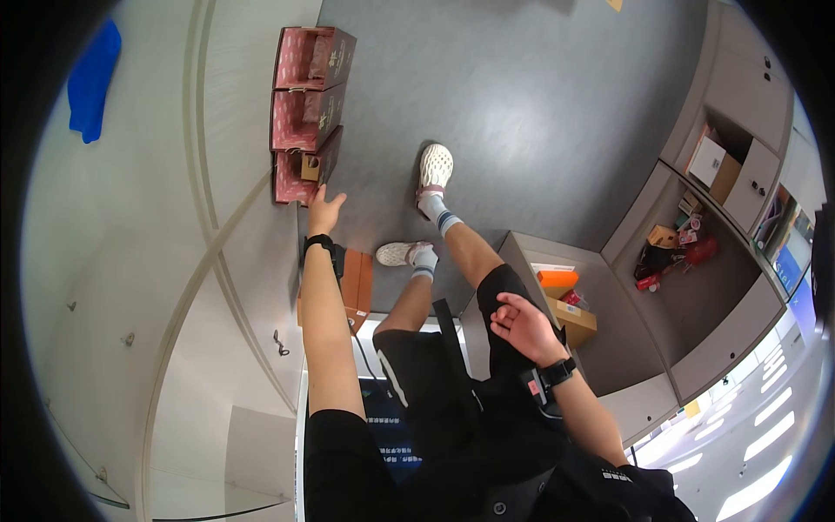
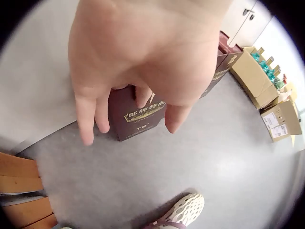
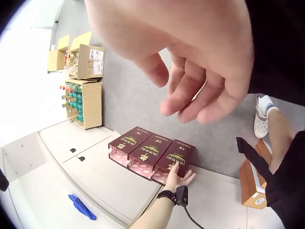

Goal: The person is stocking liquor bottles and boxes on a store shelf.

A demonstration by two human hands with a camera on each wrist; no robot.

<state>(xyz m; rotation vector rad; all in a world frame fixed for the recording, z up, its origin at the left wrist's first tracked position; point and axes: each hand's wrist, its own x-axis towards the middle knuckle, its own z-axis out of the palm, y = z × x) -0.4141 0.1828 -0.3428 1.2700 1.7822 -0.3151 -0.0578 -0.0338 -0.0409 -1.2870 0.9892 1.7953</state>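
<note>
Three dark maroon gift boxes with gold lettering stand in a row on the floor against the white cabinets. In the head view the far box [image 1: 341, 65], the middle box [image 1: 330, 117] and the near box [image 1: 328, 157] show pink patterned insides. My left hand [image 1: 325, 211] reaches down to the near box, fingertips at its edge and thumb spread away from it. From the left wrist, the box front [image 2: 143, 117] shows beneath the palm, partly hidden by the fingers. My right hand [image 1: 528, 329] hangs over my thigh, fingers loosely curled and holding nothing.
Orange-brown cartons [image 1: 357, 287] stand beside my foot. Open shelves [image 1: 626, 304] on the right hold small boxes. Across the floor are a carton of bottles [image 3: 93, 102] and another open carton [image 3: 88, 62]. A blue cloth-like item [image 1: 91, 83] lies on the white surface.
</note>
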